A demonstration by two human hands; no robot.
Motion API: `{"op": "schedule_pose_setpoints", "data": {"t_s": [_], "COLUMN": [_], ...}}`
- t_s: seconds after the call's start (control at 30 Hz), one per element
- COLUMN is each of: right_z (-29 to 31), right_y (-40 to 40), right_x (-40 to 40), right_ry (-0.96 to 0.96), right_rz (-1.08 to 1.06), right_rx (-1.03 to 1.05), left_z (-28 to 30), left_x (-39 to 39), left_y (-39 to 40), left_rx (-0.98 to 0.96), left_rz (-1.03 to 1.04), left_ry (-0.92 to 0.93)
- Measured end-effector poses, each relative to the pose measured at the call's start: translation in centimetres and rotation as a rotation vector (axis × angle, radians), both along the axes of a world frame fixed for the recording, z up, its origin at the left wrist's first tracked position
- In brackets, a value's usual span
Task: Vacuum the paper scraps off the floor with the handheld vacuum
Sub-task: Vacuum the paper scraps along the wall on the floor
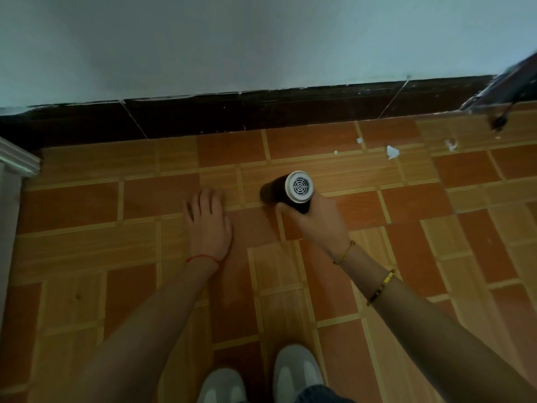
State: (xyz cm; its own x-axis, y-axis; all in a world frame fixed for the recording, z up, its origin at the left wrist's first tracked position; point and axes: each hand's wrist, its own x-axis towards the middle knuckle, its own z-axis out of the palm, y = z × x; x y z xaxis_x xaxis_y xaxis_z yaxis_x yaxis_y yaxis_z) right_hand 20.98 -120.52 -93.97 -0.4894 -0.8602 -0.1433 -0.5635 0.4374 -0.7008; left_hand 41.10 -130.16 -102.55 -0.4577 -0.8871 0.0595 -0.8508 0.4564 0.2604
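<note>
Handheld vacuum [293,191] gripped by right hand [315,225], nose toward floor, left hand [207,225] fingers flat, relaxed

Left hand [207,225] flat, palm down, fingers [203,199] straight and slightly spread — forearm reaching forward from lower left. Right hand [315,221] further forward and to the right, curled in a grip, wrist bent a little — forearm stretched up from lower right.

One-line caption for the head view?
Right hand grips handheld vacuum above tiled floor; left hand open; paper scraps ahead.
</note>
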Motion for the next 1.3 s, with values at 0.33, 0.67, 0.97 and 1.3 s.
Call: {"op": "schedule_pose_setpoints", "data": {"t_s": [0.33,0.67,0.97,1.3], "right_z": [-1.5,-3.0,-2.8,-3.3], "right_y": [2.0,0.8,-1.4,0.0], "right_x": [-7.5,-14.1,-12.5,-18.1], "right_ry": [0.088,0.136,0.062,0.223], "right_rz": [-0.268,-0.439,-0.275,-0.575], "right_rx": [-0.058,-0.064,-0.092,-0.036], "left_z": [0.2,-1.5,-1.7,-1.8], "left_x": [-9.4,-15.0,-14.9,-15.0], "left_y": [-0.1,-0.4,-0.3,-0.3], "left_rx": [0.065,0.067,0.032,-0.01], "left_rz": [-0.208,-0.288,-0.283,-0.273], "left_ry": [0.077,0.02,-0.006,0.014]}}
